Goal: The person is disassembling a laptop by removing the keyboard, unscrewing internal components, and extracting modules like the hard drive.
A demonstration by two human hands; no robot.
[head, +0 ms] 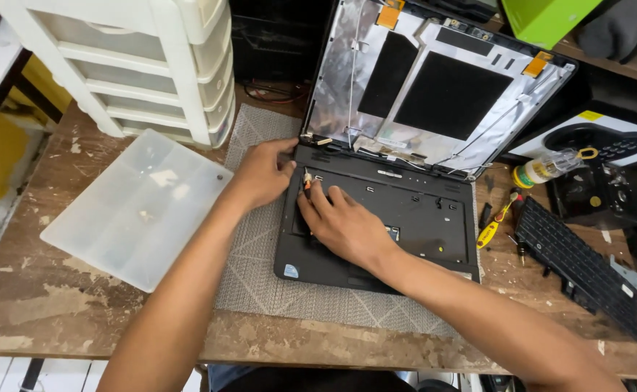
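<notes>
Right hand [344, 225]: flat on the laptop base [413, 225], fingers spread, fingertips at a small screwdriver [307, 180]; grip unclear.
Left hand [260, 173]: curled on base's far-left corner by the hinge, gripping edge.
Mat [260, 268]: grey woven, under base.
Clear organiser lid [137, 207]: left.
Loose keyboard [580, 265]: right.
Screen back [435, 87]: far, panel removed.

A cluttered repair bench, seen from above.

A worn wooden table [57, 290] with flaking paint is taking up most of the view, a grey woven mat [260, 290] lying across its middle. A white plastic drawer unit [151, 65] is standing at the back left, a clear compartment box [137, 207] sitting before it. Dark shelving [623, 72] is running behind on the right. Even, soft light is falling throughout.
</notes>
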